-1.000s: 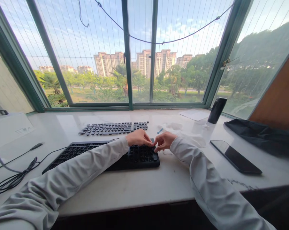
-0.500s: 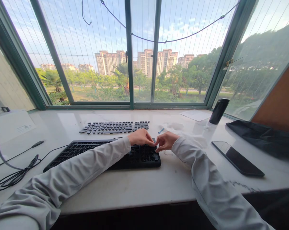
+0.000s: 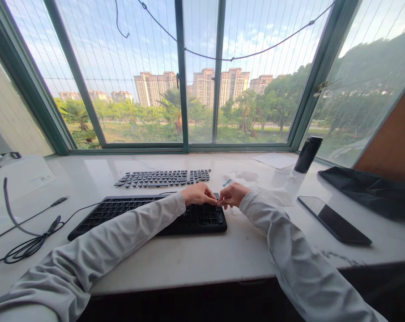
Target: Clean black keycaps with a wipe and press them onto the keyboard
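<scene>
Nearest the viewer, two pale sleeves reach forward over the front edge of the white counter (image 3: 195, 264) and converge. The left hand (image 3: 198, 195) lies over the right end of the black keyboard (image 3: 148, 215), fingers curled down onto the keys of its number pad. The right hand (image 3: 233, 195) sits just beside it at the keyboard's far right corner, fingers bent and pinched. The fingertips of both hands meet over that corner; whether something small is gripped between them cannot be told, as the spot is too small to read. The keyboard stretches away to the left of the hands, beneath the left forearm.

To the right of the right hand, well apart from it, a dark phone (image 3: 333, 220) lies flat on the counter. Far to the left of the left hand, a bundle of black cable (image 3: 31, 243) trails across the surface.

Just beyond the hands lies a flat sheet of loose black keycaps (image 3: 162, 177), laid out in keyboard order. Beyond the right hand are a small blue item (image 3: 226, 182) and some clear wrapping (image 3: 245, 176). Farther right stand a black tumbler (image 3: 308, 154) and a dark folded cloth (image 3: 373, 192), with a sheet of paper (image 3: 274, 160) near the window frame (image 3: 185, 147).
</scene>
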### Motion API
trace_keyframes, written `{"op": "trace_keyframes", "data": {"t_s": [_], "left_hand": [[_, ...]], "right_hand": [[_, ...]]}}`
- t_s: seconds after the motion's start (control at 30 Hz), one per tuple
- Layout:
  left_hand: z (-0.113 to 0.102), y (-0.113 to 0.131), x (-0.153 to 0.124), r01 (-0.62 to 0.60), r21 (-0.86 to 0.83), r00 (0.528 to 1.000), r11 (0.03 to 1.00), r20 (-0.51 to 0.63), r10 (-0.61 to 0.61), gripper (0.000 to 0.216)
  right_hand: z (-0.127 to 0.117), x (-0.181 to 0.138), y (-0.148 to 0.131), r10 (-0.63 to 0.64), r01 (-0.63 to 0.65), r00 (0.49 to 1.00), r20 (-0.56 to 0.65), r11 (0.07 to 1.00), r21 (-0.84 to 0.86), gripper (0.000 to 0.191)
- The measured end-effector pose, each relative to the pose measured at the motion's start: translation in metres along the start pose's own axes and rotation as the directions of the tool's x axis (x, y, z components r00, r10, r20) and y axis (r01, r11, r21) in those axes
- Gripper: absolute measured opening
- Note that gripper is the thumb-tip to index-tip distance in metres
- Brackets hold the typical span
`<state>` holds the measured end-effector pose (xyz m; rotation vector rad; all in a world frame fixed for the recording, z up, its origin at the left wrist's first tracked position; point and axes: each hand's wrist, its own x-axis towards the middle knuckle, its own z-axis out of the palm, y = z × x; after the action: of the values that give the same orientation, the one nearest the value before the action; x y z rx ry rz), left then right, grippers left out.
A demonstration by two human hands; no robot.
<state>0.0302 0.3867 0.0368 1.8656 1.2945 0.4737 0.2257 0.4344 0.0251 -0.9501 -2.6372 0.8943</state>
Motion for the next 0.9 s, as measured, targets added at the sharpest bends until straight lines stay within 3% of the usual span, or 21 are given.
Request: {"op": "trace_keyframes", "data": {"t_s": [0.27, 0.4, 0.63, 0.9], "left_hand": [[0.004, 0.001, 0.001, -0.017, 0.046, 1.000, 0.999, -0.018, 0.018, 0.056], [0.008, -0.004, 0.005, 0.001, -0.034, 1.000, 0.999, -0.027, -0.002, 0.054], [0.012, -0.007, 0.007, 0.025, -0.044, 0.997, 0.999, -0.071, -0.028, 0.033], [0.016, 0.000, 0.004, 0.043, 0.044, 0.992, 0.998, -0.118, -0.038, 0.022]], "right_hand": [[0.005, 0.006, 0.012, 0.044, -0.049, 0.998, 0.036, 0.987, 0.151, 0.046], [0.004, 0.009, 0.018, 0.085, -0.097, 0.994, 0.067, 0.975, 0.199, 0.049], [0.004, 0.008, 0.011, 0.255, -0.267, 0.964, 0.079, 0.930, 0.251, 0.054], [0.015, 0.003, 0.006, 0.397, -0.375, 0.917, -0.024, 0.883, 0.283, 0.041]]}}
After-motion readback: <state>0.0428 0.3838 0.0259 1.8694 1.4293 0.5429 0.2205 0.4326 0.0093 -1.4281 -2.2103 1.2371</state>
